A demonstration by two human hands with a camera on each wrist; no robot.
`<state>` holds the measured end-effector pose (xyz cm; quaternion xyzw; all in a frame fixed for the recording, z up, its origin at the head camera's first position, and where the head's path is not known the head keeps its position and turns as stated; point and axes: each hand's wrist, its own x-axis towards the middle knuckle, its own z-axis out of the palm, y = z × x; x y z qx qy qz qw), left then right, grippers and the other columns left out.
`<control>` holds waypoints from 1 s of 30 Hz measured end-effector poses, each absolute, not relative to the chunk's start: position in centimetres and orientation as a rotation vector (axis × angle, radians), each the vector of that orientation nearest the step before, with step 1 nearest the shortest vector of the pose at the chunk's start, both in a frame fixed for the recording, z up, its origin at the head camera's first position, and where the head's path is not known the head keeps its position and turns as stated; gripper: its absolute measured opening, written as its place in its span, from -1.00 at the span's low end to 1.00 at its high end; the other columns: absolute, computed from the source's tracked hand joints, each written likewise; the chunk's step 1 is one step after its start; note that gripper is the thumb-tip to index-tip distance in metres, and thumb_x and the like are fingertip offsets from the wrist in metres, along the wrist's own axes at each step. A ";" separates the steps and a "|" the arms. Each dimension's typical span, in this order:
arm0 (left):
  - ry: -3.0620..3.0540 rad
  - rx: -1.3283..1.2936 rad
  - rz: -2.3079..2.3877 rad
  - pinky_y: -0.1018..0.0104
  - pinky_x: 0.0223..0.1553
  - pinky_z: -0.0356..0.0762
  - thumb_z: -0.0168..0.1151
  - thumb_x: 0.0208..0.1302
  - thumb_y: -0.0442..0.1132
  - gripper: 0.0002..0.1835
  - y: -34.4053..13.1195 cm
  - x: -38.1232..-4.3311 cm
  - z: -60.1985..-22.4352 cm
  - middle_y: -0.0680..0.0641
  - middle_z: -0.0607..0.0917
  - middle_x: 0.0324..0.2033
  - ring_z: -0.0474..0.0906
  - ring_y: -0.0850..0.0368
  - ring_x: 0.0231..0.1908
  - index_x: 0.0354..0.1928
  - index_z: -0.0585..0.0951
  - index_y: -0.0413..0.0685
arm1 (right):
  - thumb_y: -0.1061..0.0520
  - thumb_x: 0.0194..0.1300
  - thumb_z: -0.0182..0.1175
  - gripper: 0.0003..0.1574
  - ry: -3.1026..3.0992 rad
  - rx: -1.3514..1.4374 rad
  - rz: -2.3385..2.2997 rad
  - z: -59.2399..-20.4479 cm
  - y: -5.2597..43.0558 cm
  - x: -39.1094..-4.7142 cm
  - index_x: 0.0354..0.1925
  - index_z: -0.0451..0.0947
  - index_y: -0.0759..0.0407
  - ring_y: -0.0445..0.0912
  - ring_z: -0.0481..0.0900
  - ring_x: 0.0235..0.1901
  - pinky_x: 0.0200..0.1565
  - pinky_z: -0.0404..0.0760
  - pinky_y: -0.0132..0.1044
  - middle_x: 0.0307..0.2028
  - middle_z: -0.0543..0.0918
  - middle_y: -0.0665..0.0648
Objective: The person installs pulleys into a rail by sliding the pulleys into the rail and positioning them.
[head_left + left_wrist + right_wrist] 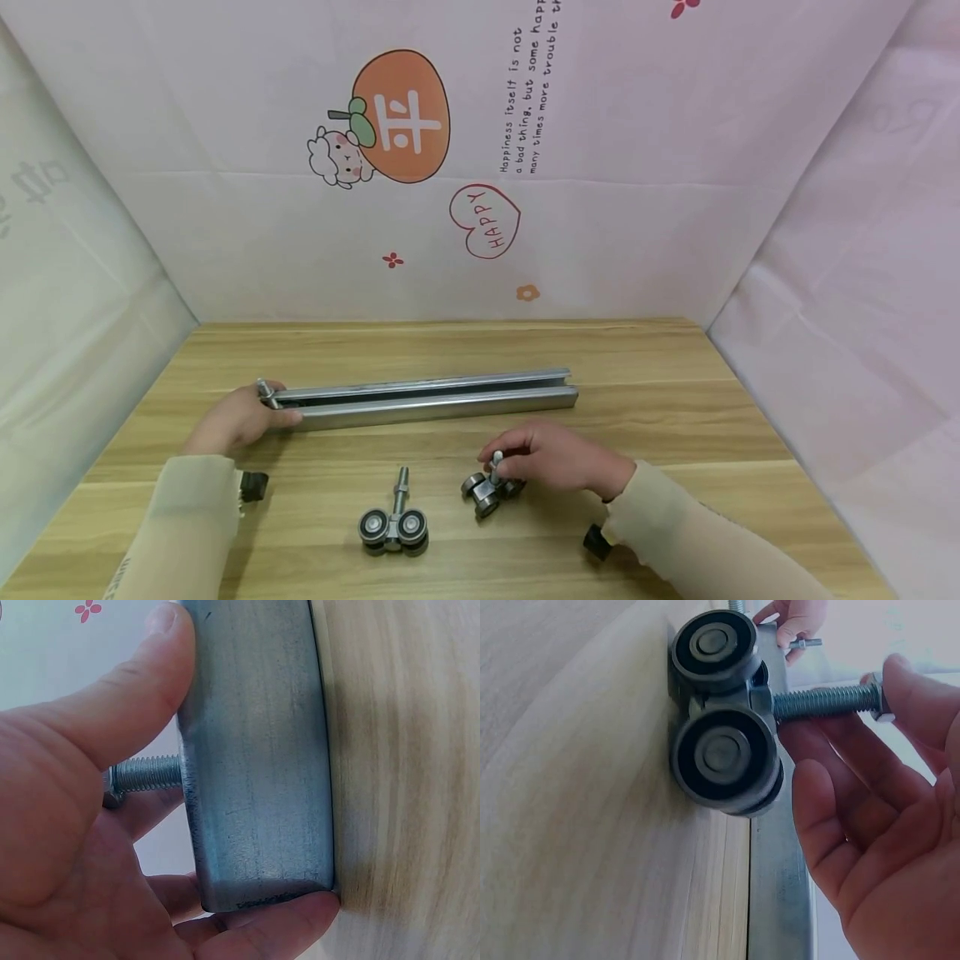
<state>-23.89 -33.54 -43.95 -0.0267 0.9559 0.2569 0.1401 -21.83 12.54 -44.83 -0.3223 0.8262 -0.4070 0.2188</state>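
My left hand (pixel 243 415) grips the left end of a silver metal channel rail (pixel 435 410), its thumb along the near edge. A threaded bolt (pixel 150 774) sticks up out of the rail's slot beneath my palm; what it is fixed to is hidden inside. My right hand (pixel 558 457) holds a roller trolley (pixel 724 754) by its upright bolt, with the thumb at the nut end and fingers behind the thread. That trolley's black-rimmed wheels are at the wooden tabletop, just in front of the rail. Another roller trolley (pixel 393 527) lies left of it, bolt pointing away from me.
The wooden table (pixel 645 358) runs back to a white printed cloth (pixel 600 233) standing behind it. Similar cloth walls rise on the left (pixel 82 250) and right (pixel 847 275). The rail's open right end faces the right side of the table.
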 end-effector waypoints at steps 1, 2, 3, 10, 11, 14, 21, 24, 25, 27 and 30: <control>2.759 -0.078 0.745 -0.43 0.10 0.28 0.29 0.28 0.24 -0.08 -33.5 -23.9 -43.9 -0.59 0.33 0.26 0.22 -0.61 0.22 0.39 0.29 -0.35 | -0.02 0.46 0.20 -0.69 2.289 -0.880 -1.138 -44.9 12.5 -21.8 0.08 0.70 -0.03 -0.20 0.59 -0.02 -0.03 0.55 -0.21 -0.05 0.69 -0.22; 2.758 -0.078 0.745 -0.43 0.10 0.28 0.29 0.28 0.25 -0.08 -33.5 -23.9 -43.9 -0.59 0.32 0.26 0.22 -0.62 0.22 0.39 0.29 -0.35 | -0.01 0.47 0.19 -0.69 2.295 -0.866 -1.150 -44.9 12.5 -21.8 0.08 0.70 -0.02 -0.20 0.60 -0.03 -0.03 0.55 -0.21 -0.07 0.70 -0.21; 2.759 -0.076 0.744 -0.44 0.10 0.28 0.28 0.28 0.25 -0.07 -33.5 -23.8 -43.9 -0.59 0.32 0.26 0.22 -0.62 0.22 0.39 0.29 -0.35 | -0.01 0.48 0.18 -0.69 2.301 -0.855 -1.163 -44.9 12.5 -21.8 0.08 0.70 0.00 -0.20 0.61 -0.04 -0.04 0.56 -0.21 -0.09 0.71 -0.19; 2.766 -0.073 0.744 -0.44 0.09 0.28 0.28 0.27 0.27 -0.06 -33.5 -23.8 -43.9 -0.60 0.32 0.25 0.21 -0.64 0.21 0.39 0.30 -0.35 | 0.02 0.50 0.15 -0.68 2.344 -0.793 -1.238 -44.7 12.6 -22.0 0.10 0.67 0.05 -0.19 0.63 -0.08 -0.10 0.58 -0.19 -0.15 0.75 -0.05; 2.766 -0.073 0.746 -0.44 0.09 0.28 0.28 0.27 0.27 -0.06 -33.5 -23.8 -43.9 -0.60 0.32 0.25 0.21 -0.64 0.21 0.39 0.30 -0.35 | 0.02 0.50 0.15 -0.67 2.347 -0.780 -1.244 -44.7 12.7 -22.0 0.11 0.66 0.06 -0.18 0.63 -0.08 -0.10 0.58 -0.19 -0.14 0.75 -0.03; 2.767 -0.074 0.750 -0.45 0.09 0.28 0.28 0.27 0.26 -0.07 -33.5 -23.7 -43.9 -0.60 0.32 0.26 0.21 -0.64 0.21 0.38 0.30 -0.35 | 0.02 0.51 0.14 -0.65 2.372 -0.729 -1.255 -44.8 12.8 -22.1 0.14 0.65 0.07 -0.16 0.63 -0.08 -0.09 0.58 -0.14 -0.14 0.74 -0.02; 2.764 -0.080 0.751 -0.46 0.09 0.27 0.28 0.27 0.27 -0.06 -33.6 -23.8 -43.9 -0.60 0.31 0.26 0.20 -0.64 0.22 0.39 0.29 -0.35 | 0.04 0.52 0.11 -0.68 2.461 -0.647 -1.246 -44.4 13.2 -22.2 0.10 0.67 0.07 -0.13 0.60 -0.10 -0.05 0.55 -0.06 -0.16 0.72 -0.05; 2.764 -0.076 0.750 -0.46 0.09 0.26 0.28 0.27 0.27 -0.06 -33.6 -23.8 -44.0 -0.60 0.30 0.27 0.20 -0.64 0.22 0.39 0.29 -0.35 | 0.06 0.52 0.12 -0.69 2.464 -0.614 -1.264 -44.3 13.4 -22.2 0.08 0.68 0.08 -0.12 0.60 -0.10 -0.05 0.56 -0.05 -0.16 0.72 -0.01; 2.764 -0.077 0.751 -0.46 0.10 0.26 0.28 0.27 0.27 -0.06 -33.6 -23.8 -44.0 -0.60 0.30 0.27 0.20 -0.64 0.22 0.39 0.29 -0.35 | 0.06 0.52 0.12 -0.69 2.464 -0.604 -1.268 -44.3 13.5 -22.2 0.08 0.68 0.09 -0.11 0.60 -0.10 -0.05 0.56 -0.05 -0.16 0.72 0.00; 2.764 -0.078 0.752 -0.45 0.10 0.26 0.28 0.27 0.27 -0.06 -33.6 -23.8 -44.0 -0.59 0.31 0.27 0.20 -0.63 0.22 0.39 0.29 -0.35 | 0.06 0.52 0.12 -0.69 2.469 -0.584 -1.278 -44.3 13.6 -22.3 0.08 0.68 0.10 -0.12 0.60 -0.09 -0.04 0.57 -0.05 -0.16 0.73 0.01; 2.765 -0.083 0.754 -0.45 0.10 0.27 0.29 0.27 0.25 -0.07 -33.5 -23.7 -44.0 -0.59 0.32 0.26 0.21 -0.63 0.22 0.39 0.29 -0.35 | 0.07 0.52 0.13 -0.69 2.478 -0.554 -1.287 -44.3 13.8 -22.4 0.08 0.67 0.11 -0.12 0.61 -0.09 -0.04 0.58 -0.05 -0.17 0.73 0.02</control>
